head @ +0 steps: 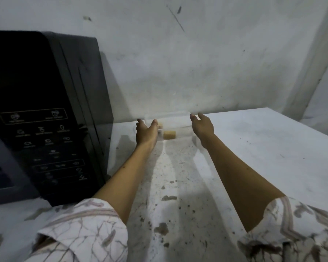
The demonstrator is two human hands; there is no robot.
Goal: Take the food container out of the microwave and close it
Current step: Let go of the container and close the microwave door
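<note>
A clear plastic food container (175, 122) rests on the white counter near the back wall, with tan food pieces (169, 134) showing through its side. My left hand (146, 132) is against its left end and my right hand (203, 127) is against its right end, fingers curled toward it. The lid appears to be on top, but blur hides whether it is pressed down. The black microwave (45, 114) stands at the left with its control panel facing me.
The white counter (254, 157) is stained, with dark crumbs and chips in front of me. A grey wall runs close behind the container. The counter's right edge drops off at far right. Part of the microwave door (0, 167) shows at the left edge.
</note>
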